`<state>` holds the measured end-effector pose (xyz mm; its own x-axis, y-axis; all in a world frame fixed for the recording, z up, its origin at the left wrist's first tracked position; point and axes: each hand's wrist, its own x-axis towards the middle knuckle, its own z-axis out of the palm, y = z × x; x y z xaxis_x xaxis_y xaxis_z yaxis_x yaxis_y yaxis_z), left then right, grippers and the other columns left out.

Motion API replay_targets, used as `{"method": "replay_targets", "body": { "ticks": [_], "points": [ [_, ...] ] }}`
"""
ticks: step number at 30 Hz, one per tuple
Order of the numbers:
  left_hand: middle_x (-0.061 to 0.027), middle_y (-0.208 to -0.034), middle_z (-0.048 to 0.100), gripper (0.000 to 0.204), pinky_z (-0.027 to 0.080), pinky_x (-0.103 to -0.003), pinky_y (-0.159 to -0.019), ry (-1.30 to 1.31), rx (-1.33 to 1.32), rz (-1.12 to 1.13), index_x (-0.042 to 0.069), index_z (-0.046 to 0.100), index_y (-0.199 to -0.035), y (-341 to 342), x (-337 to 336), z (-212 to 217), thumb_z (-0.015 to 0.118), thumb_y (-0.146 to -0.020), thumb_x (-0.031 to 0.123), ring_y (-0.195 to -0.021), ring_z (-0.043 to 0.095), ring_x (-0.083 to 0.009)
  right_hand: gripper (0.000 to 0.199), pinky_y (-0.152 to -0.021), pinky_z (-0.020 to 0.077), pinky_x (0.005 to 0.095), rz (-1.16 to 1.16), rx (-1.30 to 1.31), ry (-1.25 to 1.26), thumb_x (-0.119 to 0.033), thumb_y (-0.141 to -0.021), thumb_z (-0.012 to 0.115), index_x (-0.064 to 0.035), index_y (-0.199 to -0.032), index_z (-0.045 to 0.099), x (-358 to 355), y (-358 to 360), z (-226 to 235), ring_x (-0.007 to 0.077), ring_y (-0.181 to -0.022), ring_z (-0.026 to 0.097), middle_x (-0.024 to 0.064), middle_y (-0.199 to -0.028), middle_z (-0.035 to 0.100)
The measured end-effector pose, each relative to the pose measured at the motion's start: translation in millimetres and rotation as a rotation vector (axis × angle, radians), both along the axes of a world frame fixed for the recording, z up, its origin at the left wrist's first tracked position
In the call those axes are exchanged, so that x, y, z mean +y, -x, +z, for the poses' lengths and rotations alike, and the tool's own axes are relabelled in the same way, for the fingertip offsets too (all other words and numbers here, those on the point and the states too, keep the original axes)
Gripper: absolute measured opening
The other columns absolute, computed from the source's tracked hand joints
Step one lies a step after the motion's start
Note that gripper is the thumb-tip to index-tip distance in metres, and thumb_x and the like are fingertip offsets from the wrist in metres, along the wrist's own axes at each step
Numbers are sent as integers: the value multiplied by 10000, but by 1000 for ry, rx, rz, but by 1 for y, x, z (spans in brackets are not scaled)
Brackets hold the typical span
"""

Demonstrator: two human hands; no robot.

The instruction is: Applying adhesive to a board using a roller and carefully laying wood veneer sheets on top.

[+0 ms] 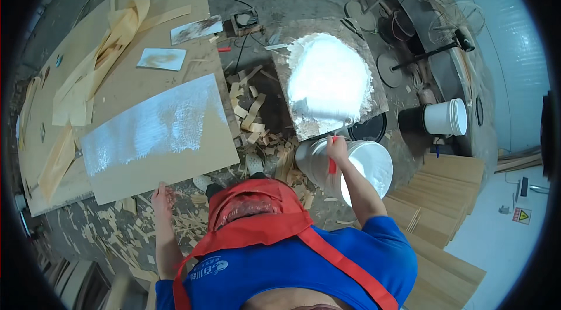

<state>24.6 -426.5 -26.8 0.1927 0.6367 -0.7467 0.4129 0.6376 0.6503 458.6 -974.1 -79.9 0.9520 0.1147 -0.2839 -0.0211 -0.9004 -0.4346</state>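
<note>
My right hand (337, 150) grips the red handle of a paint roller (318, 109). The roller's sleeve lies in a thick white pasty spread (330, 76) that covers most of a square board (377, 91). At the near edge of a tan panel (216, 155), my left hand (162, 198) hangs with its fingers loosely apart, holding nothing I can see; whether it touches the edge is unclear. A streaky white coat (152, 126) covers the far part of that panel, and its near strip is bare tan.
Beneath my right forearm stands a white bucket (378, 167), white inside. Another white bucket (447, 118) lies farther right. Veneer strips (117, 41) and two small white-smeared plates (162, 59) rest on the large left sheet. Wood scraps (251, 111) litter the floor; planks (438, 193) are stacked right.
</note>
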Motion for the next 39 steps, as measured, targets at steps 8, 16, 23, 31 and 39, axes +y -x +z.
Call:
{"method": "replay_targets", "body": {
  "ticks": [8, 16, 23, 31, 39],
  "points": [
    [-21, -789, 658, 319, 502, -284, -546, -30, 65, -34, 104, 619, -919, -32, -7, 11, 660, -1010, 407, -670, 646, -139, 491, -545, 572, 448, -94, 56, -144, -368, -988, 596, 77, -788, 651, 43, -249, -8, 323, -545, 677, 192, -634, 655],
    [-8, -790, 657, 289, 481, -273, -556, -138, -30, 33, 105, 637, -920, -6, -11, -8, 685, -996, 379, -659, 636, -127, 353, -811, 527, 531, 131, 17, 12, -301, -1004, 588, 51, -1032, 595, -12, 27, 14, 490, -980, 668, 302, -964, 674],
    [-21, -796, 681, 309, 493, -281, -564, -121, -39, 149, 82, 655, -940, -13, -29, -15, 639, -1012, 383, -666, 661, -138, 352, -739, 532, 519, 500, 220, -35, -295, -999, 633, 44, -1067, 567, 53, 55, 175, 502, -865, 680, 307, -869, 688],
    [-60, -726, 669, 435, 488, -309, -559, -142, 88, 245, 28, 649, -829, 92, -109, -27, 564, -1035, 402, -630, 622, -148, 422, -812, 537, 569, 1218, 230, 114, -363, -1012, 595, 37, -1109, 507, 311, 61, 133, 492, -910, 686, 295, -923, 707],
    [-79, -721, 662, 396, 494, -320, -528, 33, 186, 719, 29, 644, -847, 239, -240, -66, 568, -1035, 369, -611, 641, -174, 434, -698, 559, 554, 1676, 29, -61, -355, -1010, 571, 70, -1050, 492, 612, 221, 99, 493, -766, 696, 329, -883, 693]
  ]
}}
